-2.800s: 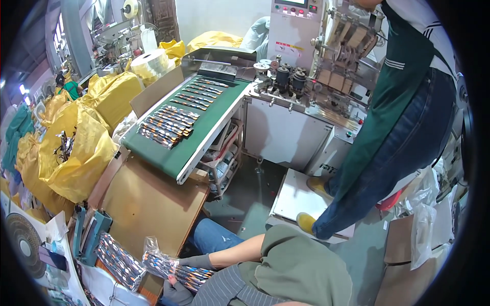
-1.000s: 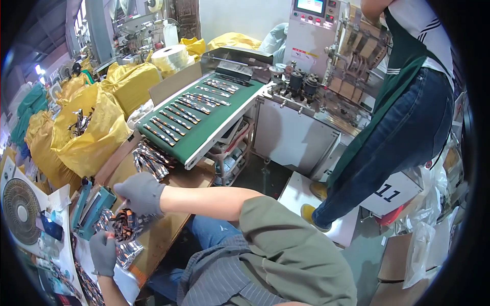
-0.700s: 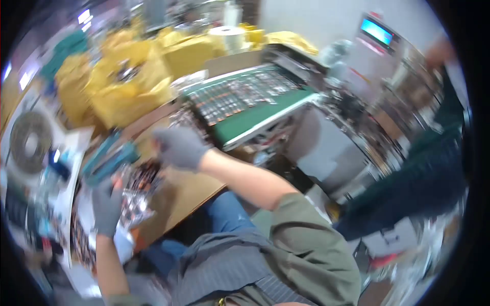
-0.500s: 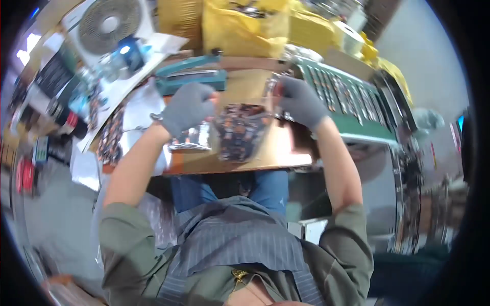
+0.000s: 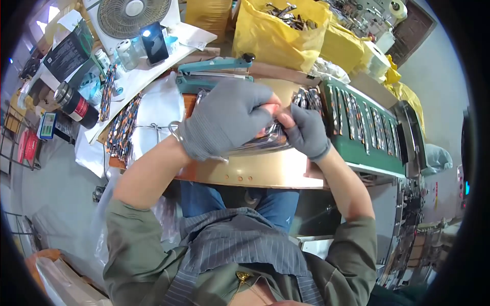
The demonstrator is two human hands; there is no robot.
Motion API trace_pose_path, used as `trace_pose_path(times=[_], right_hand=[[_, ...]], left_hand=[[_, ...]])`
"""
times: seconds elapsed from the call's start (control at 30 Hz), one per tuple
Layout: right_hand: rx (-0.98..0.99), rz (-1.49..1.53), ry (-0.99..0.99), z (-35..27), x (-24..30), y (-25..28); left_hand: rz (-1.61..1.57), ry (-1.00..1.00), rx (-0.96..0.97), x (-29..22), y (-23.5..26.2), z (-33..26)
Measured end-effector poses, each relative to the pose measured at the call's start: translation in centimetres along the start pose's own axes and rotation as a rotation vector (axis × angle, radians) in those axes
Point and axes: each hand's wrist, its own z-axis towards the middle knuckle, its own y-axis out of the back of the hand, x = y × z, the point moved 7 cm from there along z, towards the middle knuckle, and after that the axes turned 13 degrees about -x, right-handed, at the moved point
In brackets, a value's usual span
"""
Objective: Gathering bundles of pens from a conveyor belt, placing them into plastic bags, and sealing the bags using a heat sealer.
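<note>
Both my hands wear grey gloves that leave the fingertips bare. My left hand (image 5: 227, 120) is closed, its thumb and fingers pinching near the gathered top of a clear plastic bag (image 5: 263, 145). Close beside it, my right hand (image 5: 308, 131) is closed on the same bag's upper edge. The bag is filled with dark, orange-speckled slim packets, and my left hand hides most of it. It hangs or rests over the front of the wooden table (image 5: 255, 171); which, I cannot tell. A teal hand sealer (image 5: 214, 66) stands behind my left hand.
On the right, a green tray (image 5: 352, 140) carries rows of slim packets, with more packets (image 5: 311, 99) piled beside it. A yellow sack (image 5: 278, 38) stands at the back. Packet strips (image 5: 125, 127), a dark flask (image 5: 76, 109), a phone (image 5: 154, 43) and a fan (image 5: 133, 10) are on the left.
My hands were apart, holding the bag spread between them. They have come together at its top, my left hand moving right and nearer. The whole view has shifted slightly.
</note>
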Motion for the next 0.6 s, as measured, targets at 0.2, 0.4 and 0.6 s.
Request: trace_pose_path(times=[0.2,0.4,0.6], right_hand=[[-0.120,0.107,-0.332,3.4,-5.2,-5.0],[-0.330,-0.375,-0.449,7.5,-20.1,-12.2],[-0.245,-0.242,-0.163,16.2,-13.8,-16.0]], left_hand=[[0.168,-0.030,-0.152,12.5,2.1,1.6],[-0.322,0.473,-0.275,29.5,1.5,3.4],[-0.559,0.710,-0.427,32.1,5.8,7.6]])
